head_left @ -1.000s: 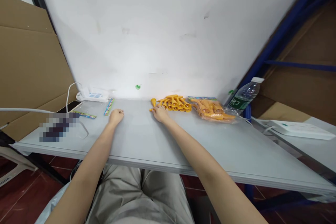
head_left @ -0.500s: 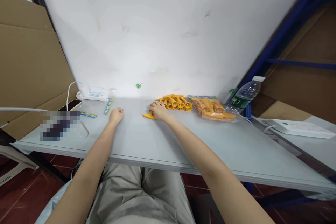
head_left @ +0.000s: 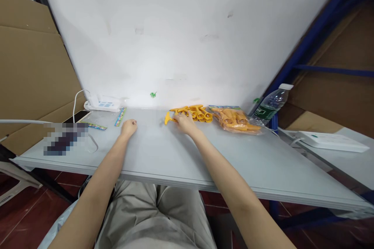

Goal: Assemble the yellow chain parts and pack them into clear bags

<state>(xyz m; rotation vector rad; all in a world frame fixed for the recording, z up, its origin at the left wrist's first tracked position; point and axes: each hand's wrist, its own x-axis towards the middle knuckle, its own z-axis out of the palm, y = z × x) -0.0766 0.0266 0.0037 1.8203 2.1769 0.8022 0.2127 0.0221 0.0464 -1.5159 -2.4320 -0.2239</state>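
Observation:
My right hand (head_left: 185,122) is closed on a yellow plastic toy with a flared, cup-like end and a crosspiece (head_left: 167,118), which sticks out to the left of my fingers. Just behind and to the right is a pile of similar yellow toys (head_left: 201,113), their round cup openings facing me. My left hand (head_left: 129,127) rests on the table with its fingers curled. Whatever is in it, if anything, is hidden. Close to its left lies a clear plastic bag with a colourful printed header strip (head_left: 120,116).
A filled clear bag of yellow toys (head_left: 236,120) lies right of the pile, beside a tilted water bottle (head_left: 273,103). Toward the left are a white power strip (head_left: 103,105), another header strip (head_left: 95,126) and a cable. A white board (head_left: 175,46) rises behind the grey table (head_left: 175,159).
My right hand has shifted slightly right. The yellow toy in it has turned, so its crosspiece now points up and left. My left hand has stayed in place.

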